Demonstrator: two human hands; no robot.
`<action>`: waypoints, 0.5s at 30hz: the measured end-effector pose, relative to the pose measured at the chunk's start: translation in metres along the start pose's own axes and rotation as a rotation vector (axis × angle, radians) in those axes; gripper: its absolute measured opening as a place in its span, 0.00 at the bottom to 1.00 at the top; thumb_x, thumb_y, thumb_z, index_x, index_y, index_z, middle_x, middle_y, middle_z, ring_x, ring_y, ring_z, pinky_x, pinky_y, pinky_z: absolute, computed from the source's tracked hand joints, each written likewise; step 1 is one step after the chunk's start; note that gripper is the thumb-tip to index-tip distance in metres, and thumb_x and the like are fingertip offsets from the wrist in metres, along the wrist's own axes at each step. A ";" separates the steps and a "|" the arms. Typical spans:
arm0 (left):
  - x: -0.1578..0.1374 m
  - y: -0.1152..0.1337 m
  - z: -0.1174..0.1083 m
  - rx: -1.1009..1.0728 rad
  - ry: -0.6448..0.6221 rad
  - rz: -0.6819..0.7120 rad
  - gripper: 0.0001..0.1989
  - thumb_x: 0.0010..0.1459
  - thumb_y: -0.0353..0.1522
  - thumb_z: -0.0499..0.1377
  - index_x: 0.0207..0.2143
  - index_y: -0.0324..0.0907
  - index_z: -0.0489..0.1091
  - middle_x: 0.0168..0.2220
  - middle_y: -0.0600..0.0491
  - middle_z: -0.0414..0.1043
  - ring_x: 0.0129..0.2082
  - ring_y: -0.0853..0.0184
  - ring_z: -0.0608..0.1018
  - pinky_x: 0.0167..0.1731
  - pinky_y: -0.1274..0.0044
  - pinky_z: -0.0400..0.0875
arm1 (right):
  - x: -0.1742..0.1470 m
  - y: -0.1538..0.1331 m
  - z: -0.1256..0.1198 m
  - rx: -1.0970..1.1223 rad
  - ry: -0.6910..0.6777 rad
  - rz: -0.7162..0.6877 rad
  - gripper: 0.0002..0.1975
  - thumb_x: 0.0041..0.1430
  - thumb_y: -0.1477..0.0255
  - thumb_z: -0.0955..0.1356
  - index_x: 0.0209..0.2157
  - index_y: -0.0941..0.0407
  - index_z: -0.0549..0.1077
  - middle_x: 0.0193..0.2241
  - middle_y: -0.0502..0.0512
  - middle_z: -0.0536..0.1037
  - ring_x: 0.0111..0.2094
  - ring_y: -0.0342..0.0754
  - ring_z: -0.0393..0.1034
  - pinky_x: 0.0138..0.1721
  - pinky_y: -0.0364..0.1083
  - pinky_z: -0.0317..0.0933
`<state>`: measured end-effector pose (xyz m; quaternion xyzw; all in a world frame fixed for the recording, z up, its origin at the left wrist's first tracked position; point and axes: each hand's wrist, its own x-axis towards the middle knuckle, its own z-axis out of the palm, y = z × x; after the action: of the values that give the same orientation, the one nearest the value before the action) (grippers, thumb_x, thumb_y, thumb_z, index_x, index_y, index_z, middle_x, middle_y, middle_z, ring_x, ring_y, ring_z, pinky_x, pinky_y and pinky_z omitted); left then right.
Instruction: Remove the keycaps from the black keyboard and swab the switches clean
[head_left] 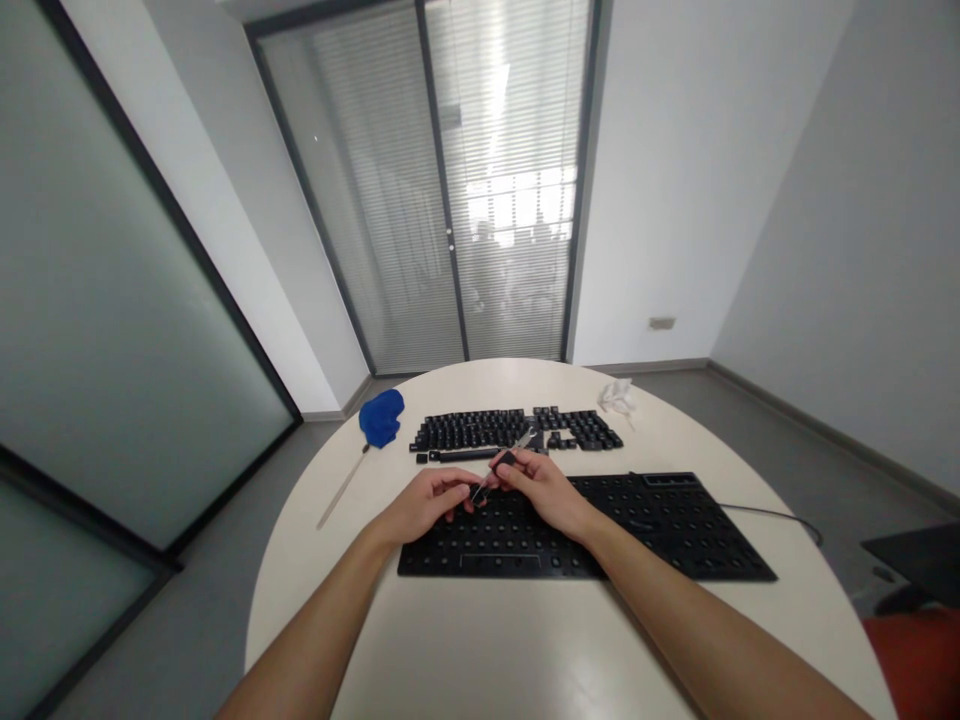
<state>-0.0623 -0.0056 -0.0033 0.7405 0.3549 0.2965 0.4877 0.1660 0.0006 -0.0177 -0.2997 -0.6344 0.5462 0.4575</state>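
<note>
Right hand (546,490): grip closed on thin metallic tool (527,436), slanting up and away past the fingers; exact type hard to make out, middle part covered by fingers. Small dark piece (507,458) also at the right fingertips, too small to identify for sure. Left hand (424,508): grip narrow, thumb and fingers close together near the tool's lower end; can't tell whether anything is pinched there, too small and partly hidden.

Black keyboard base (660,522) lies flat on the round pale surface (480,640), under both hands; keycaps off, bare switch positions visible. Hands and right forearm hide part of it. Cable (772,512) leaves toward the right, far end unclear.

Beyond the hands, loose black keycaps (472,430) sit in keyboard-like rows; legends unreadable, part of the near row hidden by right hand and tool. Blue item (382,418) at left, maybe cloth, touching or just beside a thin stick (343,488); can't tell which. Crumpled white tissue (617,396) at far right. Red object (916,662) cut off at lower right edge, unidentifiable.
</note>
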 end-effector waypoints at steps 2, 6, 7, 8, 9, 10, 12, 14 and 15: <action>0.001 -0.002 0.000 -0.015 -0.002 0.007 0.20 0.64 0.43 0.55 0.47 0.38 0.76 0.35 0.46 0.77 0.31 0.66 0.76 0.24 0.80 0.68 | -0.001 -0.001 0.000 0.008 -0.018 0.018 0.21 0.57 0.53 0.70 0.40 0.57 0.75 0.32 0.54 0.80 0.36 0.48 0.73 0.40 0.48 0.63; 0.001 -0.001 0.002 -0.034 -0.034 -0.031 0.18 0.63 0.43 0.56 0.43 0.38 0.76 0.33 0.48 0.76 0.29 0.68 0.75 0.22 0.82 0.66 | -0.002 -0.004 0.000 0.003 -0.067 0.029 0.21 0.57 0.53 0.70 0.38 0.58 0.76 0.32 0.54 0.79 0.36 0.48 0.72 0.41 0.48 0.62; 0.001 0.000 0.002 -0.032 -0.042 -0.044 0.18 0.63 0.43 0.56 0.44 0.39 0.75 0.32 0.49 0.76 0.28 0.69 0.74 0.22 0.82 0.66 | -0.002 -0.005 0.001 -0.003 -0.074 0.027 0.21 0.57 0.53 0.70 0.38 0.58 0.76 0.32 0.54 0.79 0.36 0.48 0.72 0.41 0.48 0.62; 0.002 0.000 0.003 -0.027 -0.049 -0.056 0.18 0.63 0.43 0.57 0.44 0.39 0.75 0.32 0.50 0.75 0.28 0.69 0.74 0.22 0.82 0.66 | -0.002 -0.006 0.001 -0.009 -0.076 0.024 0.21 0.57 0.53 0.70 0.37 0.58 0.76 0.32 0.54 0.79 0.36 0.48 0.72 0.41 0.48 0.63; 0.002 0.001 0.003 -0.020 -0.053 -0.065 0.18 0.63 0.43 0.57 0.45 0.40 0.75 0.32 0.50 0.75 0.27 0.70 0.74 0.22 0.82 0.65 | -0.002 -0.006 0.001 -0.013 -0.076 0.021 0.21 0.57 0.53 0.70 0.37 0.58 0.76 0.32 0.54 0.79 0.36 0.48 0.71 0.41 0.48 0.63; 0.002 0.001 0.003 -0.011 -0.053 -0.071 0.17 0.62 0.43 0.57 0.44 0.40 0.75 0.31 0.51 0.74 0.26 0.70 0.73 0.21 0.83 0.65 | -0.002 -0.007 0.001 -0.016 -0.077 0.017 0.20 0.57 0.54 0.70 0.37 0.58 0.77 0.32 0.53 0.79 0.35 0.48 0.71 0.41 0.48 0.63; 0.002 0.002 0.004 0.008 -0.045 -0.078 0.17 0.61 0.43 0.58 0.43 0.39 0.74 0.29 0.52 0.73 0.25 0.71 0.72 0.20 0.83 0.64 | -0.002 -0.006 0.001 -0.018 -0.078 0.007 0.19 0.57 0.55 0.71 0.37 0.58 0.77 0.31 0.53 0.78 0.34 0.47 0.70 0.40 0.47 0.62; 0.002 0.003 0.005 0.031 -0.008 -0.085 0.17 0.61 0.43 0.58 0.42 0.39 0.74 0.26 0.54 0.71 0.23 0.72 0.71 0.19 0.83 0.63 | -0.002 -0.006 0.001 -0.017 -0.087 0.000 0.18 0.58 0.56 0.71 0.37 0.58 0.77 0.30 0.52 0.78 0.34 0.46 0.70 0.40 0.47 0.62; 0.003 0.004 0.005 0.050 0.017 -0.091 0.16 0.61 0.42 0.57 0.41 0.39 0.74 0.25 0.55 0.70 0.21 0.72 0.70 0.19 0.83 0.63 | -0.003 -0.005 0.002 -0.016 -0.097 -0.002 0.17 0.58 0.57 0.71 0.37 0.58 0.77 0.30 0.52 0.78 0.34 0.46 0.70 0.40 0.47 0.62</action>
<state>-0.0559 -0.0072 -0.0016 0.7329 0.3995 0.2713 0.4792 0.1660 -0.0036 -0.0131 -0.2760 -0.6606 0.5543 0.4244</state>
